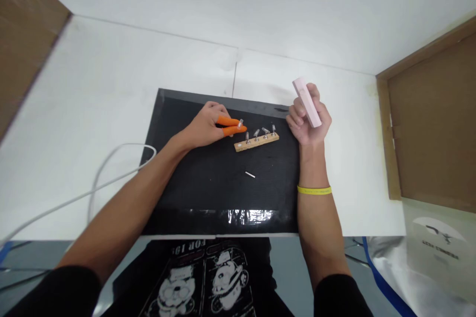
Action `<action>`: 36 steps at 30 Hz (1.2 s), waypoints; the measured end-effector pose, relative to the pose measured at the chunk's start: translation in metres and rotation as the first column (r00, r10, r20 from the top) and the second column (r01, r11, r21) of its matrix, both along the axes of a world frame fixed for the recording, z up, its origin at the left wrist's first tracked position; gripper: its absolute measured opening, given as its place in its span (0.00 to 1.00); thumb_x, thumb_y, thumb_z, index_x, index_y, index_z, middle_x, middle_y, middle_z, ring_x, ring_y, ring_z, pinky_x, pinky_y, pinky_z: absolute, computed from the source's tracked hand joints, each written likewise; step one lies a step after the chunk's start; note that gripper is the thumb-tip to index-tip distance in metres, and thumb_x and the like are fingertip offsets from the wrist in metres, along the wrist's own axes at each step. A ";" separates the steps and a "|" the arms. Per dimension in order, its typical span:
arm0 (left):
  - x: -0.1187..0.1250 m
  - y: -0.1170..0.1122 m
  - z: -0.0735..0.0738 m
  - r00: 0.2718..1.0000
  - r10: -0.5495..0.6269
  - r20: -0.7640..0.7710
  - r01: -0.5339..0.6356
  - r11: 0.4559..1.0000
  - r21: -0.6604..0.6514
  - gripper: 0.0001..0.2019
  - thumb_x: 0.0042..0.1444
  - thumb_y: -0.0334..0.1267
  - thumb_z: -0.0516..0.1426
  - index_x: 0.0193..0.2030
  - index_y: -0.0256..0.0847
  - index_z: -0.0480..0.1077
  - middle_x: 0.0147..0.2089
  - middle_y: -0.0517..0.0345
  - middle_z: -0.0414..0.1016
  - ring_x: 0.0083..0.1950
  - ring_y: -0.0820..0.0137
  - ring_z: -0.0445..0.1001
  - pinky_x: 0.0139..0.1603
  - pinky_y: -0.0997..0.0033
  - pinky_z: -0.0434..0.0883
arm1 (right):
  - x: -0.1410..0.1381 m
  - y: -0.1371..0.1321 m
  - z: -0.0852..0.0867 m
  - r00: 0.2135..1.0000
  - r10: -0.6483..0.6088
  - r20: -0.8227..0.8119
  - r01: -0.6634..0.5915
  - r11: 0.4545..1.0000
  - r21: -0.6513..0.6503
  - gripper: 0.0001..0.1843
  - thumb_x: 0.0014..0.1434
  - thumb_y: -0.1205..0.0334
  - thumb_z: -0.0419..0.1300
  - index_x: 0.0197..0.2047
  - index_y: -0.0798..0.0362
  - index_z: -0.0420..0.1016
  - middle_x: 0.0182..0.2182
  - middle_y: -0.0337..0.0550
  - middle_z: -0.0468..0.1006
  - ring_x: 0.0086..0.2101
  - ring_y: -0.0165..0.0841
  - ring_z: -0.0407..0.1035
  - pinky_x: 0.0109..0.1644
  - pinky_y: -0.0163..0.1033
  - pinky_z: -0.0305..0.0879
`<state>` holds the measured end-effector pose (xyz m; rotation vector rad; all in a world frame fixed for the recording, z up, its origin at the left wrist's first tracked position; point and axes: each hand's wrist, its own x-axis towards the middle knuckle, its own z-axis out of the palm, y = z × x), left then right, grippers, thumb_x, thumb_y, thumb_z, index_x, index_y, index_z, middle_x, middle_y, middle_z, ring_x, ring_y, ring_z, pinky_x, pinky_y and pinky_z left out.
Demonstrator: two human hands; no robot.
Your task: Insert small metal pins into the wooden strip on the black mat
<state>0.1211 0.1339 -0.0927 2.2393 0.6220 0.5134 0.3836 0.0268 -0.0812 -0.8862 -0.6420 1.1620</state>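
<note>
Nearest, a shiny strip ran along the near edge of the black mat (pixel 208 193), which lay on the white table (pixel 92 89). A little farther in, a small metal pin (pixel 250 174) lay loose on the mat, apart from both hands. A white cable (pixel 111 163) curled over the table by the mat's left edge.

Beyond the pin, near the mat's far edge, sat a wooden strip (pixel 256 142) with several small metal pieces standing in it. The left hand (pixel 206 126), with orange covers on two fingertips (pixel 232 126), pinched one such metal piece (pixel 240 122) just left of the strip's end; its grip was closed on that piece. The piece looked light, stiff and slick, best taken by its shank between fingertips, and easy to drop.

By the mat's far right corner, the right hand (pixel 308 119) was raised, clenched around a pink block (pixel 307 102) tilted upward. That block seemed rigid and light, held along its long sides.
</note>
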 end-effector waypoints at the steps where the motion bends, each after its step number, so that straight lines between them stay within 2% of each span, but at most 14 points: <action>1: 0.000 0.000 0.001 1.000 -0.002 -0.002 0.002 1.000 -0.004 0.17 0.58 0.61 0.61 0.36 0.53 0.84 0.29 0.60 0.81 0.37 0.65 0.75 0.59 0.48 0.65 | 0.000 0.000 0.000 1.000 -0.005 -0.004 0.005 1.000 0.003 0.22 0.50 0.45 0.68 0.47 0.40 0.71 0.22 0.30 0.57 0.20 0.28 0.47 0.19 0.35 0.42; 4: 0.001 -0.002 0.003 1.000 -0.003 -0.024 0.002 1.000 -0.024 0.18 0.58 0.61 0.61 0.35 0.52 0.83 0.30 0.60 0.81 0.36 0.65 0.74 0.60 0.46 0.63 | 0.000 0.000 0.000 0.998 -0.005 -0.056 0.006 1.000 0.021 0.21 0.52 0.44 0.66 0.47 0.41 0.73 0.23 0.32 0.60 0.22 0.29 0.53 0.19 0.33 0.46; 7: 0.001 -0.003 0.006 0.998 0.060 -0.029 -0.061 0.997 -0.041 0.18 0.56 0.60 0.62 0.32 0.48 0.80 0.31 0.59 0.79 0.35 0.66 0.73 0.55 0.50 0.67 | 0.002 0.000 -0.003 0.993 -0.018 -0.116 0.020 1.000 0.011 0.23 0.51 0.42 0.64 0.47 0.43 0.76 0.28 0.37 0.71 0.27 0.30 0.63 0.19 0.31 0.51; 9: 0.000 -0.005 0.007 0.991 0.132 0.027 -0.128 0.987 -0.097 0.17 0.54 0.58 0.65 0.34 0.45 0.78 0.35 0.57 0.80 0.37 0.65 0.74 0.48 0.55 0.70 | 0.004 0.000 -0.006 0.990 -0.021 -0.142 0.024 1.000 0.015 0.24 0.50 0.42 0.63 0.48 0.43 0.77 0.36 0.40 0.77 0.32 0.33 0.69 0.19 0.30 0.53; 11: 0.001 -0.006 0.008 0.971 0.210 0.115 -0.188 0.966 -0.181 0.16 0.53 0.54 0.67 0.37 0.44 0.77 0.40 0.55 0.80 0.40 0.65 0.76 0.44 0.60 0.72 | 0.005 -0.001 -0.009 0.986 -0.011 -0.168 0.020 0.999 0.050 0.23 0.49 0.44 0.64 0.48 0.41 0.77 0.43 0.40 0.80 0.35 0.34 0.71 0.18 0.29 0.51; 14: 0.006 -0.010 0.006 0.917 0.329 0.226 -0.281 0.934 -0.220 0.14 0.55 0.51 0.67 0.39 0.44 0.76 0.44 0.55 0.80 0.43 0.65 0.77 0.46 0.61 0.74 | 0.008 -0.003 -0.011 0.970 -0.009 -0.244 0.038 0.993 0.114 0.21 0.50 0.46 0.64 0.48 0.39 0.77 0.43 0.39 0.80 0.33 0.32 0.70 0.16 0.28 0.48; 17: 0.021 -0.015 0.005 0.856 0.431 0.286 -0.403 0.902 -0.156 0.11 0.59 0.49 0.65 0.39 0.44 0.76 0.44 0.55 0.78 0.43 0.66 0.76 0.47 0.62 0.74 | 0.009 -0.004 -0.010 0.956 -0.034 -0.291 0.069 0.991 0.111 0.26 0.52 0.37 0.64 0.50 0.40 0.76 0.41 0.42 0.79 0.31 0.33 0.66 0.14 0.29 0.45; 20: 0.041 -0.017 0.004 0.817 0.498 0.289 -0.496 0.864 -0.088 0.11 0.62 0.48 0.63 0.40 0.43 0.75 0.46 0.54 0.77 0.44 0.67 0.75 0.46 0.63 0.74 | 0.010 -0.003 -0.010 0.978 -0.063 -0.198 0.081 0.993 0.085 0.30 0.50 0.32 0.65 0.51 0.39 0.76 0.44 0.44 0.77 0.30 0.33 0.64 0.13 0.30 0.39; 23: 0.060 -0.016 0.003 0.815 0.511 0.273 -0.532 0.847 0.007 0.11 0.63 0.48 0.63 0.43 0.43 0.75 0.48 0.52 0.76 0.48 0.65 0.74 0.47 0.62 0.74 | 0.010 -0.002 -0.012 0.994 -0.084 -0.065 0.088 0.994 0.066 0.27 0.48 0.41 0.72 0.51 0.37 0.77 0.42 0.41 0.74 0.29 0.30 0.60 0.13 0.28 0.41; 26: 0.072 -0.012 0.001 0.837 0.479 0.265 -0.515 0.853 0.086 0.09 0.64 0.46 0.63 0.42 0.45 0.76 0.48 0.53 0.77 0.52 0.62 0.71 0.51 0.59 0.73 | 0.009 0.000 -0.014 0.991 -0.134 -0.018 0.135 0.989 0.054 0.21 0.50 0.50 0.74 0.48 0.36 0.78 0.32 0.36 0.66 0.26 0.26 0.54 0.15 0.24 0.46; 30: 0.084 -0.005 -0.002 0.862 0.443 0.247 -0.480 0.870 0.116 0.07 0.65 0.44 0.63 0.40 0.44 0.78 0.48 0.54 0.79 0.54 0.61 0.71 0.56 0.56 0.70 | 0.007 0.002 -0.014 0.985 -0.170 -0.043 0.172 0.983 0.070 0.14 0.54 0.50 0.73 0.43 0.37 0.80 0.27 0.34 0.57 0.24 0.24 0.51 0.16 0.21 0.48; 36: 0.095 0.009 -0.004 0.884 0.393 0.252 -0.433 0.893 0.127 0.06 0.63 0.43 0.64 0.38 0.45 0.81 0.50 0.56 0.80 0.56 0.60 0.71 0.62 0.54 0.67 | 0.005 0.004 -0.008 0.975 -0.175 -0.139 0.188 0.979 0.083 0.14 0.48 0.54 0.78 0.38 0.38 0.83 0.22 0.31 0.52 0.23 0.22 0.51 0.18 0.19 0.52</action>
